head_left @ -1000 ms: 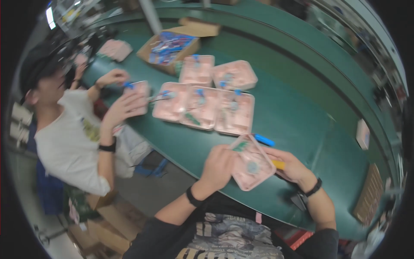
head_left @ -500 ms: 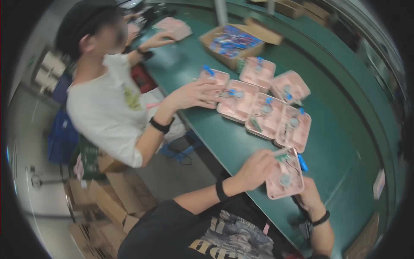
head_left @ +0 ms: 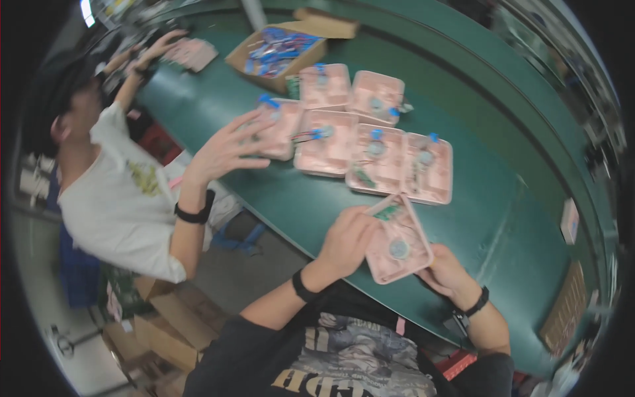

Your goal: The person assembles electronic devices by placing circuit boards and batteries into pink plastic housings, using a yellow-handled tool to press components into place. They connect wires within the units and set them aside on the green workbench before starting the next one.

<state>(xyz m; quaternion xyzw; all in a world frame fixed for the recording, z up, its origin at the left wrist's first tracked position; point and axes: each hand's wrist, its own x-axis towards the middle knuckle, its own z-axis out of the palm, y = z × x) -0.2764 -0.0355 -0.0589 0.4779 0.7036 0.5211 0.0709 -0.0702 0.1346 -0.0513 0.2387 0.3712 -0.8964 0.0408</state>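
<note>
A shallow pink plastic housing [head_left: 390, 270] is held tilted over the near edge of the workbench. Inside it sit a round grey part [head_left: 399, 249], a small green circuit board [head_left: 387, 213] and thin wires. My left hand [head_left: 347, 241] closes on its left side by the circuit board, the fingertips partly hidden. At the lower right corner, my right hand [head_left: 450, 270] grips the rim with thumb and fingers. Just beyond lie several similar pink housings [head_left: 340, 159] with round grey parts and blue connectors.
A co-worker's open hand [head_left: 231, 147] reaches over the leftmost housing [head_left: 286, 135]. Behind stands an open cardboard box [head_left: 317, 56] of blue and red pieces. More pink pieces [head_left: 192, 54] lie at the far left of the green bench [head_left: 489, 231]. Cardboard boxes [head_left: 165, 331] stand on the floor.
The whole view has shifted, so the bench things appear farther left. The housing in my hands is tilted differently, and the blue connector beside it no longer shows. The co-worker's hand has lifted off the housings slightly.
</note>
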